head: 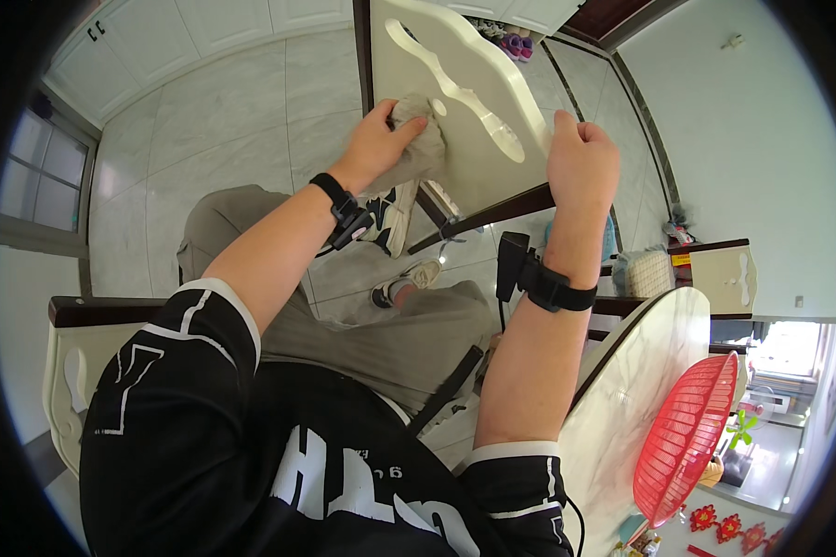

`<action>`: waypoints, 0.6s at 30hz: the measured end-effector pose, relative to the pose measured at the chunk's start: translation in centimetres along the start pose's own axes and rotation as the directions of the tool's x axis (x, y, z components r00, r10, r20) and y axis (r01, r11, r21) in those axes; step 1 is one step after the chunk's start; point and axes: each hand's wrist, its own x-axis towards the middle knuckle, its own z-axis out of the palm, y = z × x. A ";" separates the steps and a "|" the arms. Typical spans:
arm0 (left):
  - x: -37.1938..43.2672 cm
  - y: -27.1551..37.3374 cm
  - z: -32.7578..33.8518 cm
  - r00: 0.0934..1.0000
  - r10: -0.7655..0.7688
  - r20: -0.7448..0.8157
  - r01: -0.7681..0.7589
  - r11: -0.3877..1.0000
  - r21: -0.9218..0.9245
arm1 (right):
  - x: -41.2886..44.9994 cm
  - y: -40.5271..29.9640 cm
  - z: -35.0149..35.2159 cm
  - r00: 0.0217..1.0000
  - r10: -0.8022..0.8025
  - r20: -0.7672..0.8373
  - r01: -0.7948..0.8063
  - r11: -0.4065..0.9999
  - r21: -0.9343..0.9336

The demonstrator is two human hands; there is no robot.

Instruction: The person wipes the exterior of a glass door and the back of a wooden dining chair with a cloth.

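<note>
My left hand (380,143) presses a bunched grey cloth (421,150) against the cream backrest panel (484,163) of a wooden chair. The panel has a wavy cut-out and a dark wooden side post (501,210). My right hand (584,167) is closed at the panel's right corner, where the post runs in behind it. Its fingers are curled and partly hidden, but the hand appears to grip the chair there. Both wrists wear black straps with small devices. Under the chair, my two shoes (393,226) rest on the floor.
To the right stands a marble-topped table (634,390) bearing a red mesh food cover (686,442). Another cream chair back (724,278) is beyond it, and one (76,376) is behind me at left. White cabinets (146,49) line the far wall above grey floor tiles (216,153).
</note>
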 end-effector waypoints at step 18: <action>0.4 0.3 1.6 0.981 0.159 -0.111 -0.101 0.909 0.404 | -0.2 -0.3 0.1 0.999 0.049 0.004 -0.049 0.998 0.026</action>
